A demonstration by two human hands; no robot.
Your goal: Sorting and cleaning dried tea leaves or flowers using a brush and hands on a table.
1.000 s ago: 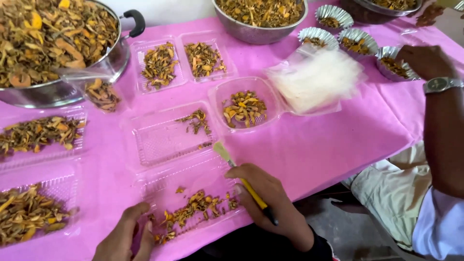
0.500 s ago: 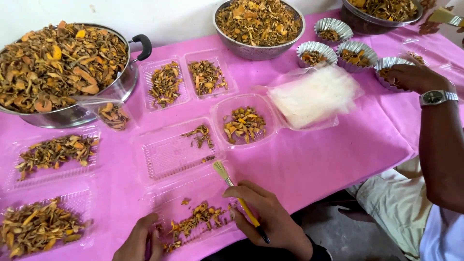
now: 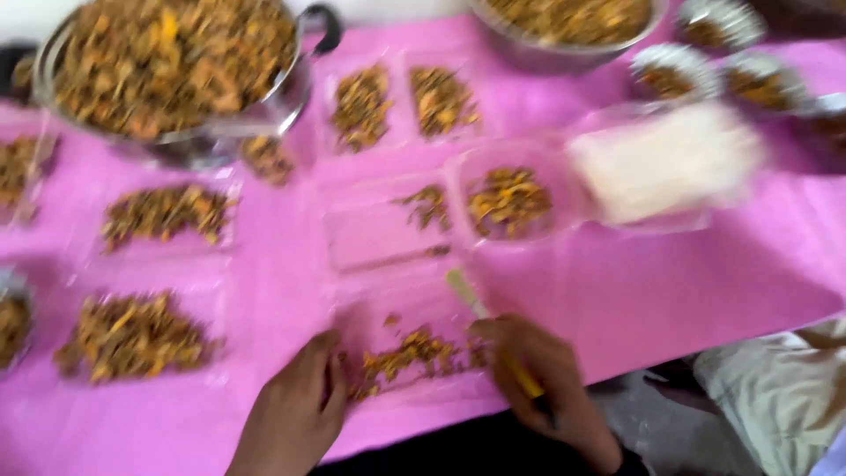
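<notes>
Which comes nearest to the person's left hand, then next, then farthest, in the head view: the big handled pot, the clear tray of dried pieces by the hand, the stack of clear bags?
1. Clear tray of dried pieces: touching the left hand, just to its right.
2. Big handled pot: far side, upper left.
3. Stack of clear bags: far right.

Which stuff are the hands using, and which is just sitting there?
In use:
left hand
right hand
yellow brush
clear tray of dried pieces

Just sitting there:
big pot
metal bowl
other filled trays
stack of clear bags
</notes>
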